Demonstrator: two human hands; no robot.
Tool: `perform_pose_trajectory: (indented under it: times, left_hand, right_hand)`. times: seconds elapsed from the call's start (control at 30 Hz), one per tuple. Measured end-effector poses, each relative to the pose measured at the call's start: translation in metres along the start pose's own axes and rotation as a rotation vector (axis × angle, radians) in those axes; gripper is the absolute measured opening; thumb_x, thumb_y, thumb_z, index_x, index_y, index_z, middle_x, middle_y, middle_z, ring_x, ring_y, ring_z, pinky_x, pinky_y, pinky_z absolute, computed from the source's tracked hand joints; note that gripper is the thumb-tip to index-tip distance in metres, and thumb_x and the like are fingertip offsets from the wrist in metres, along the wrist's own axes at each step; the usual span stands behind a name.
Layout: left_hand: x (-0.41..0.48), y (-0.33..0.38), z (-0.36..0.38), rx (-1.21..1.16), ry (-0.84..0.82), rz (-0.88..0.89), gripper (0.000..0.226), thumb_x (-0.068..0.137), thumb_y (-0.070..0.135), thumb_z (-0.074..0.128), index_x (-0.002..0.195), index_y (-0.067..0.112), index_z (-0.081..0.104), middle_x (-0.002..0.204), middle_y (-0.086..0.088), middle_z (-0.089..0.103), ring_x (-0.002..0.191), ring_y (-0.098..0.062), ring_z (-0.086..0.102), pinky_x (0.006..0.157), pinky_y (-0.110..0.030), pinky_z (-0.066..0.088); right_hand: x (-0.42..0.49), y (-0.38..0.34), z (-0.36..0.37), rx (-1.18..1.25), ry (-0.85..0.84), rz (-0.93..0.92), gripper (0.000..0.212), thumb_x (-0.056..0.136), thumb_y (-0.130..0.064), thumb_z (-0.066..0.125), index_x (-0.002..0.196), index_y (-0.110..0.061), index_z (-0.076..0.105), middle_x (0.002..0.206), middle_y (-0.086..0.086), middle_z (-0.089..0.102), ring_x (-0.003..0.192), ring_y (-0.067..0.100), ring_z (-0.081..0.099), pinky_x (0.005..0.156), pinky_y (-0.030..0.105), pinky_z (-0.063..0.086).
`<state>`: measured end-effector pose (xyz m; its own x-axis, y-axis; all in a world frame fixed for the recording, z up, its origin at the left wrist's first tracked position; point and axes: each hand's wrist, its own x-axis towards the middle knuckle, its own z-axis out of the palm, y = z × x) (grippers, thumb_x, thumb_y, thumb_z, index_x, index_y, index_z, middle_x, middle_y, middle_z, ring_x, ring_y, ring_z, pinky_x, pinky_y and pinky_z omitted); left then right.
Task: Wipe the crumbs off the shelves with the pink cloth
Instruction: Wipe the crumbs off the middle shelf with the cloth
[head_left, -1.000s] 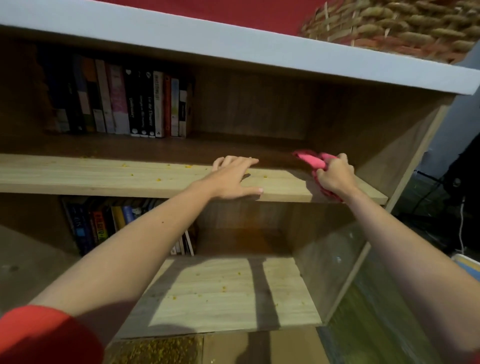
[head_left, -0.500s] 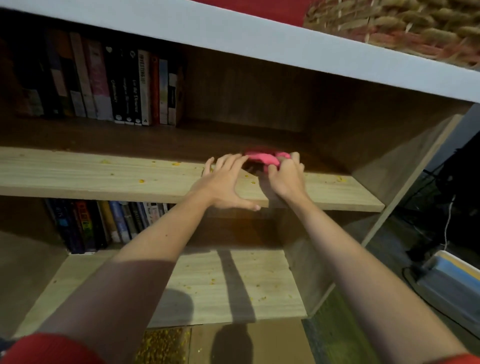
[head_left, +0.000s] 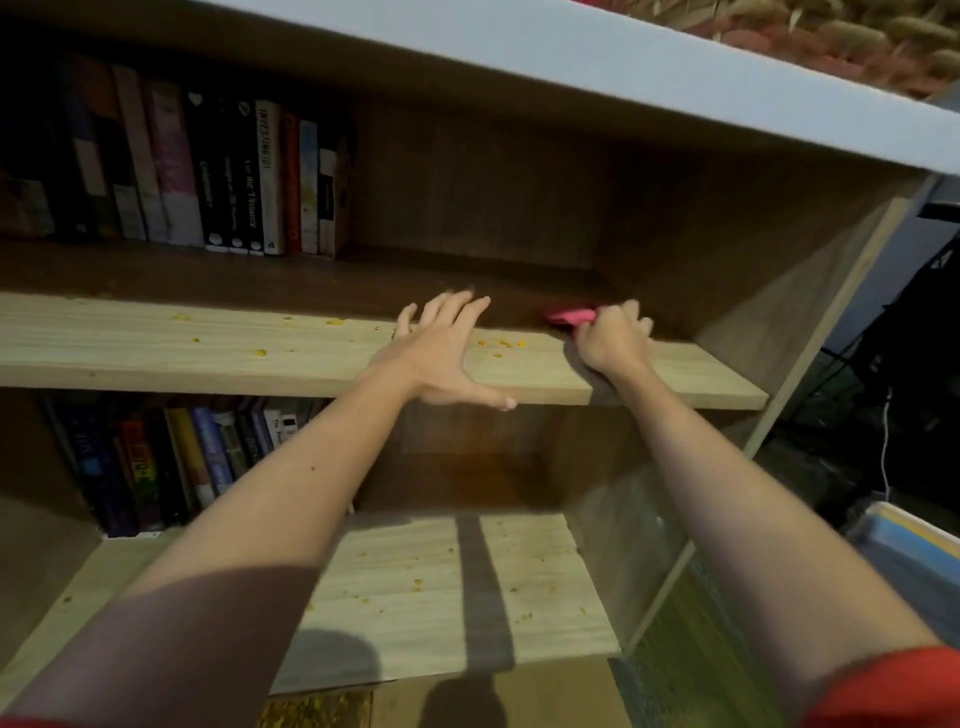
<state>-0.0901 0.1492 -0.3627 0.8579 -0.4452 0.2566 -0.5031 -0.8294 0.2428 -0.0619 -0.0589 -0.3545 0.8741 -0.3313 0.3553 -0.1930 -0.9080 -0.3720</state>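
My right hand (head_left: 613, 340) is closed around the pink cloth (head_left: 570, 316), pressing it on the middle shelf (head_left: 156, 353) toward its right part, deep in the shadow. Only the cloth's left end shows past my fingers. My left hand (head_left: 441, 353) lies flat on the same shelf with fingers spread, thumb over the front edge, holding nothing. Yellow crumbs (head_left: 501, 344) lie between my two hands, and more are scattered to the left along the shelf. The lower shelf (head_left: 426, 587) also carries scattered crumbs.
Upright books (head_left: 208, 176) fill the left of the middle compartment, and more books (head_left: 156, 462) stand at the lower left. A woven basket (head_left: 831, 41) sits on the white top board. The bookcase's right side panel (head_left: 810, 291) is close to my right hand.
My right hand with the cloth swept left toward my left hand, then moved back right a little. My left hand stayed on the shelf. Crumbs now lie between the hands.
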Motion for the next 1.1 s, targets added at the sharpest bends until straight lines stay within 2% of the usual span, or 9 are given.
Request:
perform_pose_trajectory:
  times: [0.13, 0.33, 0.43, 0.53, 0.63, 0.73, 0.87, 1.03, 1.1]
  left_hand:
    - [-0.003, 0.003, -0.002, 0.049, 0.007, -0.018, 0.108, 0.069, 0.074, 0.055, 0.150, 0.024, 0.005, 0.160, 0.002, -0.001, 0.147, -0.019, -0.004, 0.116, -0.050, -0.006]
    - [0.023, 0.049, 0.018, 0.143, -0.021, 0.039, 0.097, 0.078, 0.075, 0.040, 0.150, 0.022, 0.004, 0.160, -0.001, 0.001, 0.147, -0.020, 0.001, 0.116, -0.051, -0.004]
    - [0.039, 0.067, 0.027, 0.165, -0.033, 0.059, 0.102, 0.075, 0.077, 0.042, 0.150, 0.021, 0.001, 0.160, -0.001, 0.000, 0.147, -0.021, -0.001, 0.115, -0.052, -0.006]
    - [0.040, 0.066, 0.030, 0.155, 0.105, 0.053, 0.105, 0.073, 0.075, 0.049, 0.150, 0.020, 0.004, 0.159, -0.002, 0.004, 0.147, -0.022, 0.002, 0.116, -0.053, -0.004]
    - [0.037, 0.067, 0.032, 0.118, 0.181, 0.042, 0.111, 0.068, 0.076, 0.054, 0.150, 0.020, 0.003, 0.158, -0.002, 0.006, 0.147, -0.022, 0.003, 0.116, -0.052, -0.004]
    - [0.039, 0.066, 0.032, 0.121, 0.154, 0.046, 0.118, 0.065, 0.079, 0.053, 0.150, 0.019, -0.002, 0.158, -0.002, 0.004, 0.147, -0.022, 0.002, 0.116, -0.053, -0.005]
    - [0.043, 0.066, 0.032, 0.102, 0.108, 0.031, 0.118, 0.065, 0.080, 0.052, 0.150, 0.021, -0.005, 0.159, -0.001, 0.002, 0.147, -0.021, -0.001, 0.116, -0.053, -0.006]
    - [0.042, 0.066, 0.033, 0.123, 0.129, 0.024, 0.116, 0.065, 0.079, 0.052, 0.150, 0.021, -0.002, 0.159, -0.001, 0.003, 0.147, -0.021, 0.000, 0.115, -0.051, -0.007]
    - [0.041, 0.067, 0.033, 0.131, 0.156, 0.025, 0.115, 0.065, 0.079, 0.052, 0.150, 0.021, -0.001, 0.158, -0.001, 0.004, 0.147, -0.021, 0.001, 0.116, -0.050, -0.007]
  right_hand:
    - [-0.001, -0.018, -0.001, 0.312, -0.038, 0.003, 0.033, 0.092, -0.028, 0.046, 0.112, -0.008, 0.062, 0.132, 0.014, 0.047, 0.120, 0.036, 0.043, 0.104, 0.050, 0.037]
    - [0.009, 0.044, -0.031, 0.119, 0.058, 0.201, 0.036, 0.095, -0.026, 0.042, 0.118, -0.002, 0.054, 0.139, 0.017, 0.033, 0.127, 0.038, 0.032, 0.108, 0.049, 0.027]
    - [0.005, 0.038, -0.019, 0.038, 0.069, 0.159, 0.035, 0.093, -0.024, 0.042, 0.118, -0.003, 0.054, 0.136, 0.017, 0.038, 0.124, 0.039, 0.036, 0.106, 0.048, 0.030]
    - [-0.009, 0.007, -0.005, 0.163, 0.013, -0.023, 0.033, 0.094, -0.023, 0.041, 0.119, -0.007, 0.055, 0.133, 0.014, 0.041, 0.121, 0.035, 0.038, 0.103, 0.045, 0.034]
    - [-0.004, 0.006, -0.015, 0.361, -0.001, -0.006, 0.032, 0.095, -0.023, 0.041, 0.118, -0.007, 0.057, 0.133, 0.014, 0.039, 0.124, 0.035, 0.037, 0.104, 0.046, 0.034]
    - [0.023, 0.050, -0.038, 0.182, 0.077, 0.098, 0.033, 0.095, -0.022, 0.042, 0.117, -0.001, 0.055, 0.137, 0.019, 0.036, 0.126, 0.039, 0.034, 0.107, 0.048, 0.031]
    - [0.036, 0.079, -0.034, -0.026, -0.006, 0.190, 0.034, 0.091, -0.020, 0.049, 0.118, 0.002, 0.053, 0.142, 0.021, 0.030, 0.129, 0.041, 0.029, 0.109, 0.049, 0.026]
    - [0.018, 0.027, -0.010, 0.031, -0.044, -0.001, 0.032, 0.092, -0.019, 0.045, 0.117, -0.002, 0.055, 0.139, 0.019, 0.038, 0.127, 0.038, 0.033, 0.104, 0.046, 0.032]
    - [0.019, 0.016, -0.007, 0.199, -0.111, -0.032, 0.034, 0.093, -0.022, 0.041, 0.116, -0.002, 0.057, 0.133, 0.019, 0.046, 0.123, 0.038, 0.040, 0.100, 0.045, 0.036]
